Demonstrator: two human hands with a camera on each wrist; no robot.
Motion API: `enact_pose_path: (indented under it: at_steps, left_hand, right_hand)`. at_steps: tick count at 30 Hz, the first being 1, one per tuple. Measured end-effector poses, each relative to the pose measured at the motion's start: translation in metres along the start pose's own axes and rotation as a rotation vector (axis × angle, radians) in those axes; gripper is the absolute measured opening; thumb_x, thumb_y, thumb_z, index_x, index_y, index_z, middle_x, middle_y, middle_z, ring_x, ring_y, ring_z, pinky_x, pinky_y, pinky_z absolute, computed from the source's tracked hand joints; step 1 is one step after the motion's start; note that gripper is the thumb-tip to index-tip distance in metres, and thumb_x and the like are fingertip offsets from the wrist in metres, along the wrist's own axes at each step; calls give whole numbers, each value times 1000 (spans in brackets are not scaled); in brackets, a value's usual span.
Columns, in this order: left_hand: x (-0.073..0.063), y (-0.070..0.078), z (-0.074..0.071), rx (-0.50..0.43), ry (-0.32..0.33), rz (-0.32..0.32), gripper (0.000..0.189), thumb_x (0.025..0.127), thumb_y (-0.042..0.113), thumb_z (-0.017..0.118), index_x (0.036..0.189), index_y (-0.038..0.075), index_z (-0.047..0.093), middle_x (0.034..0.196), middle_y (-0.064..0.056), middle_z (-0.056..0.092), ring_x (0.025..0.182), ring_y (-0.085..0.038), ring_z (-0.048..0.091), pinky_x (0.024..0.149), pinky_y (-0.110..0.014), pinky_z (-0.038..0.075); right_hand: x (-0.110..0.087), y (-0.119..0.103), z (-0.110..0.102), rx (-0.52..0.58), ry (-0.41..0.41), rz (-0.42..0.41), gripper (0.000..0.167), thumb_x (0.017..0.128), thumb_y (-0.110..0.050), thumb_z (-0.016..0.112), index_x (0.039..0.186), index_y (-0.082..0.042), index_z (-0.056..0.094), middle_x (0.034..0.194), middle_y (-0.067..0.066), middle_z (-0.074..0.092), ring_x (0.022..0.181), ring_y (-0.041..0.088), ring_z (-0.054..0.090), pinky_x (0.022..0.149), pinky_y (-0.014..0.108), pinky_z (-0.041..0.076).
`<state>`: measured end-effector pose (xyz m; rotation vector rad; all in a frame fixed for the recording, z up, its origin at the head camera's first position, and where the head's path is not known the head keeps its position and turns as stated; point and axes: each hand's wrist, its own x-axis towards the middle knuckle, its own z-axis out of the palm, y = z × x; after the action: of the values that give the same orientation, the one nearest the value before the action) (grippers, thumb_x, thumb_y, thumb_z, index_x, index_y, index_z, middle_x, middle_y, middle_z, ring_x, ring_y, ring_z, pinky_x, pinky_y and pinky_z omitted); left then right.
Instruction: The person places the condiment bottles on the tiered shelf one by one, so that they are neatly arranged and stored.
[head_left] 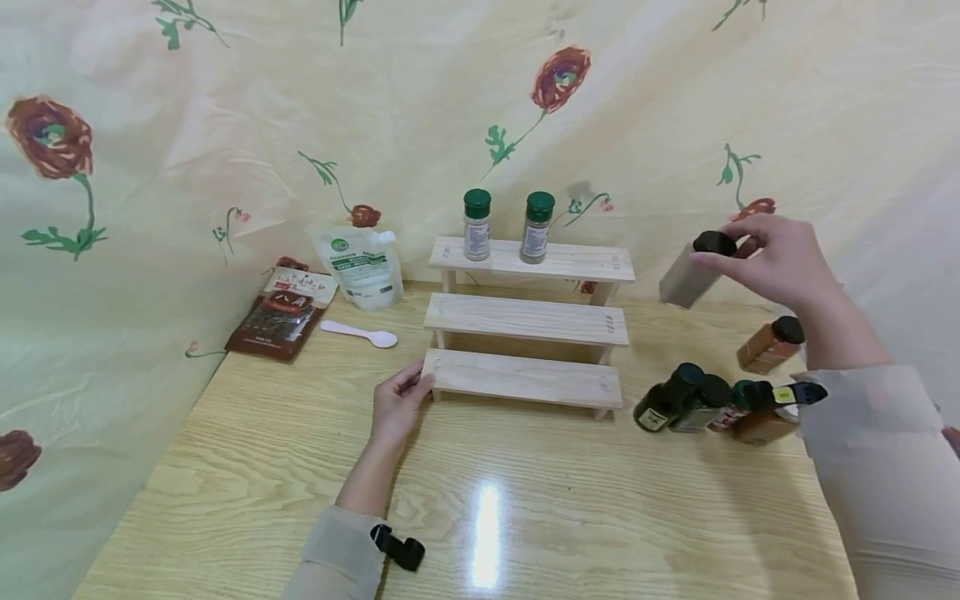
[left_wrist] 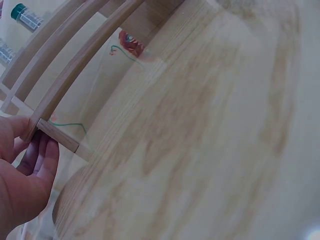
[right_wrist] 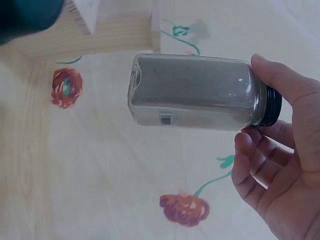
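Note:
My right hand pinches a square glass spice jar by its black lid, at the right of the three-step wooden rack. Grey powder fills the jar, which tilts in the air with its base toward the rack. With thumb and fingers, my left hand grips the left end of the rack's lowest step. On the top step stand two green-capped shakers, one on the left and one near the middle.
Several dark-capped bottles cluster right of the rack, with a brown-filled jar behind them. At the back left are a brown spice packet, a white spout pouch and a pale spoon. Flowered cloth hangs behind the table.

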<state>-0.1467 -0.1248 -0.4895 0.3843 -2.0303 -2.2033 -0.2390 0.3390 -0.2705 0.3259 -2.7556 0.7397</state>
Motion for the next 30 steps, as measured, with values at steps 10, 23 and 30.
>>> enact_pose_path:
  at_steps: [10, 23, 30]
  left_hand:
    - [3, -3, -1, -11, -17, -3, 36, 93, 2, 72, 127, -8, 65, 107, -17, 69, 87, -8, 64, 82, -18, 59]
    - [3, -2, -2, -5, -13, 1, 36, 92, 2, 73, 127, -7, 65, 105, -16, 69, 88, -8, 64, 80, -17, 59]
    - [3, -3, -2, 4, -8, -12, 37, 93, 4, 73, 127, -6, 66, 107, -15, 68, 88, -9, 64, 80, -16, 58]
  right_hand:
    - [10, -21, -2, 3, -22, 26, 54, 87, -39, 80, 123, 1, 69, 103, 15, 61, 83, 16, 47, 57, 22, 37]
    - [27, -42, 6, 42, -14, 17, 52, 87, -41, 79, 122, -2, 70, 113, 16, 63, 76, 3, 52, 53, 19, 41]
    - [39, -52, 11, 47, -22, 32, 57, 87, -46, 78, 124, -3, 69, 118, 17, 63, 76, 3, 52, 68, 28, 44]
